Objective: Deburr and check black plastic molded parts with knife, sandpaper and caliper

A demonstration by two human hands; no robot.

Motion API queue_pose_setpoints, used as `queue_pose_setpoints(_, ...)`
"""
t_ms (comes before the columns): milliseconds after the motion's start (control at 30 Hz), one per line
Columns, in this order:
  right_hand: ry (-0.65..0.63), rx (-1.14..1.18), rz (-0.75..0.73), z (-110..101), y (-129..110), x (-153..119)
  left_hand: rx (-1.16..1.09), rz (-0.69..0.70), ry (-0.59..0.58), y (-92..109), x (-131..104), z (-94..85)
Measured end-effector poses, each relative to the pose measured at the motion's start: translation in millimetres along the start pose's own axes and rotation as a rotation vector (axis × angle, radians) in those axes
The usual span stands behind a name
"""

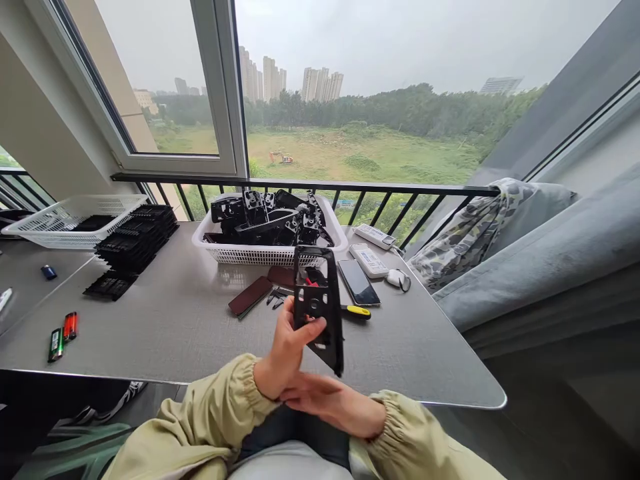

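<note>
Upright and slightly tilted, a black plastic frame (319, 307) is held above the table by my left hand (290, 343), whose thumb presses on its face. My right hand (333, 403) is below it, crossing by the left wrist, with its fingers stretched out and nothing visible in them. Behind the frame stands a white basket (250, 254) full of black plastic parts (270, 220). Beside the frame on the table lies a yellow-handled tool (357, 312), partly hidden by it. Small black pieces (279, 297) lie left of the frame.
Phones (359, 283) (251, 296), white power banks (369, 261) and a white charger (398, 279) rest on the grey table (190, 333). At left are stacked black parts (135, 243), another white basket (75, 233) and two lighters (63, 337). A railing (310, 186) runs behind.
</note>
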State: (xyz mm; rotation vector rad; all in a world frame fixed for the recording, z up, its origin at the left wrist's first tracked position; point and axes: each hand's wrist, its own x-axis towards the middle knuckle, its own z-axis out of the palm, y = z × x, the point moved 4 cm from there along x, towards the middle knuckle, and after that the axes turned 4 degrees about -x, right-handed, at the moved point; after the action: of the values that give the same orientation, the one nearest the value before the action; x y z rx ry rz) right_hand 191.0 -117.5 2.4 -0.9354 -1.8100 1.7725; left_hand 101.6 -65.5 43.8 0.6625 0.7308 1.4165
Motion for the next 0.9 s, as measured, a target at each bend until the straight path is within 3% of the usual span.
queue_pose_setpoints(33, 0.022, -0.039, 0.026, -16, 2, -2, 0.047, 0.033, 0.007, 5, 7, -8.6)
queue_pose_setpoints(67, 0.126, -0.133, 0.076, -40, 4, -4, 0.095, 0.046, 0.026, 9, 13, -17.7)
queue_pose_setpoints(133, 0.525, -0.421, 0.240, -104, 7, -9, 0.155, 0.065, 0.070, 15, 27, -35.4)
queue_pose_setpoints(167, 0.808, -0.614, 0.353, -138, 6, -14, 0.181, 0.079, 0.096, 17, 34, -43.5)
queue_pose_setpoints(233, 0.958, -0.697, 0.489, -185, 13, -10, 0.242, 0.137, 0.137, 22, 47, -57.0)
queue_pose_setpoints(300, 0.981, -0.737, 0.577, -215, 22, 3, 0.283, 0.153, 0.160, 22, 59, -66.9)
queue_pose_setpoints(367, 0.955, -0.760, 0.644, -228, 33, 20, 0.322, 0.179, 0.169, 22, 70, -73.5)
queue_pose_setpoints(533, 0.910, -0.790, 0.743, -232, 49, 51, 0.370, 0.163, 0.195, 14, 88, -84.2)
queue_pose_setpoints(900, 0.956, -0.808, 0.693, -245, 67, 62, 0.398, 0.142, 0.203, -6, 94, -106.9)
